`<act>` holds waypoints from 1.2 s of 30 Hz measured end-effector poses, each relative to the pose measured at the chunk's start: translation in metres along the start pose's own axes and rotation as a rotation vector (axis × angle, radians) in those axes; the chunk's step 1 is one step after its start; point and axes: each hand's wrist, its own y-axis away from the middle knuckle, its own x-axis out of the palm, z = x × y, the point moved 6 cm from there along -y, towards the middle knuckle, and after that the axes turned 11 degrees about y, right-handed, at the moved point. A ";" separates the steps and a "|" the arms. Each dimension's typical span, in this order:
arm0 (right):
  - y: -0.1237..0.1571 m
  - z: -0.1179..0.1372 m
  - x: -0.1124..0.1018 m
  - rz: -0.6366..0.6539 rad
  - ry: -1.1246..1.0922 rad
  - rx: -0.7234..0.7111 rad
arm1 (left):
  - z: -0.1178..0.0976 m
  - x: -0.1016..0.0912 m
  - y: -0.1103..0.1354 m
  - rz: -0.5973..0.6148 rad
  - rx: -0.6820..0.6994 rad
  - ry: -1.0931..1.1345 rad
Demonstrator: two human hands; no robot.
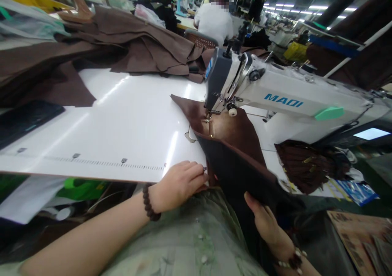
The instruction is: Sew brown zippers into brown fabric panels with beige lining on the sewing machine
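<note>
A brown fabric piece point(245, 133) lies under the needle and presser foot of a white sewing machine point(284, 96). Its near part is folded up, so a black underside point(228, 165) faces me and hangs over the table's front edge. My left hand point(185, 182) is closed at that edge, its curled fingers on the fabric's left border; the fingertips are partly hidden. Lower right, my right hand point(266, 221) grips the hanging part, thumb on the black side and fingers mostly hidden behind. A small metal frame point(210, 128) shows on the fabric beside the presser foot.
Brown fabric pieces point(147, 43) are heaped along the back of the white table point(131, 116). A dark phone-like object point(30, 119) lies at left. Right of the machine bed sits a bundle of brown strips point(303, 165) with gold-coloured bits. A person in white point(214, 21) sits beyond.
</note>
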 end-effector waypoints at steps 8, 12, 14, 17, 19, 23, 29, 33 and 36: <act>0.012 -0.003 0.009 0.024 -0.315 0.380 | -0.013 0.009 -0.011 -0.114 0.046 -0.102; 0.008 0.010 0.002 0.050 -0.344 0.319 | -0.011 0.014 -0.006 -0.109 0.053 -0.014; 0.005 0.018 -0.002 0.103 -0.317 0.285 | -0.009 0.016 -0.004 -0.082 0.049 0.033; -0.003 0.036 -0.008 0.203 -0.270 0.158 | -0.005 0.016 -0.003 -0.064 0.026 0.107; -0.008 0.047 -0.011 0.264 -0.213 0.063 | -0.004 0.018 -0.004 -0.042 0.017 0.136; -0.016 0.061 -0.017 0.340 -0.024 -0.097 | -0.007 0.026 -0.006 0.042 0.000 0.105; -0.021 0.102 -0.023 0.397 0.281 -0.491 | 0.007 -0.035 -0.005 0.028 -0.023 0.188; -0.014 0.120 -0.012 0.557 0.470 -0.660 | 0.056 -0.093 -0.017 -0.180 -0.289 0.243; -0.012 0.119 -0.002 0.576 0.544 -0.655 | 0.066 -0.062 -0.032 0.243 -0.306 0.378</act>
